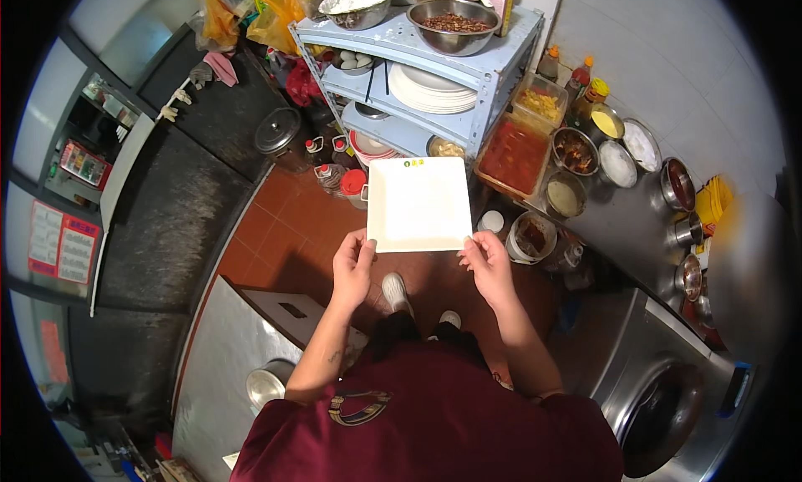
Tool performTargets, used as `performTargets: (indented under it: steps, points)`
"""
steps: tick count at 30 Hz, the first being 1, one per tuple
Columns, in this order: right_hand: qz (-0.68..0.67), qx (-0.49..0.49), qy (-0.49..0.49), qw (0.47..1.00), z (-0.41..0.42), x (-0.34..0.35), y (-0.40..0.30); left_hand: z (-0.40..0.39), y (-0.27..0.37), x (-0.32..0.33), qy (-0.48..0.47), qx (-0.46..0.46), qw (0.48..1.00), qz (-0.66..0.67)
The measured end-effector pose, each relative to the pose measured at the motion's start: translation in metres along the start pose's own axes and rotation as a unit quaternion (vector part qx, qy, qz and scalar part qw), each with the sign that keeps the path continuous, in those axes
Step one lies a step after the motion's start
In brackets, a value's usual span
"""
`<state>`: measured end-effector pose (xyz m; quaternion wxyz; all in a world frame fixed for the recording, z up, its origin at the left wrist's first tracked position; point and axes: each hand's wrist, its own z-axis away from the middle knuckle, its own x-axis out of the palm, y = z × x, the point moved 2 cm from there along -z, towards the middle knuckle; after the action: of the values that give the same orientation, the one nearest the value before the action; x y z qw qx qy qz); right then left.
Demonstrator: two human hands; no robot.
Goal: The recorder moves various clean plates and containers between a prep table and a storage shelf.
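Observation:
A white square plate [418, 203] is held level in front of me, with a small green and yellow print on its far rim. My left hand [353, 269] grips its near left corner, thumb on top. At the near right corner my right hand [489, 266] holds it the same way. Nothing lies on the plate. Beyond it stands a light-blue metal shelf rack [401, 40], whose middle level bears a stack of white plates [432, 90]. The fingers under the plate are mostly hidden.
On the right, a steel counter [617, 231] carries a tub of red sauce [514, 153] and several seasoning bowls. A wok [664, 413] sits at lower right. A steel table [244, 331] stands at left. Plastic jugs [329, 178] and a bucket [531, 237] are on the floor.

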<state>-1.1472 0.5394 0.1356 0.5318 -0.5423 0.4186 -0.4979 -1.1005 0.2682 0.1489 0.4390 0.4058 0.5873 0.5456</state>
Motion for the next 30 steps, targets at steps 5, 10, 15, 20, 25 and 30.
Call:
performTargets:
  steps: [5,10,15,20,25,30]
  points:
    - [0.021,-0.048,0.032,0.998,-0.065,0.023,-0.003,-0.083,-0.006,-0.01,-0.025,0.023,0.999,0.019]
    - [0.041,-0.067,0.085,0.993,-0.137,0.054,-0.013,-0.185,-0.015,-0.02,-0.052,0.072,0.995,0.04]
    - [0.044,-0.077,0.142,0.986,-0.198,0.08,-0.013,-0.285,-0.01,-0.027,-0.119,0.06,0.988,0.074]
    - [0.018,-0.074,0.207,0.975,-0.248,0.105,-0.02,-0.364,-0.008,-0.021,-0.158,0.088,0.982,0.05]
    - [0.093,-0.063,0.27,0.956,-0.284,0.108,-0.022,-0.414,-0.005,-0.007,-0.183,0.074,0.98,0.005]
    - [0.146,-0.035,0.279,0.949,-0.31,0.101,-0.019,-0.45,-0.016,0.013,-0.177,0.092,0.98,0.022]
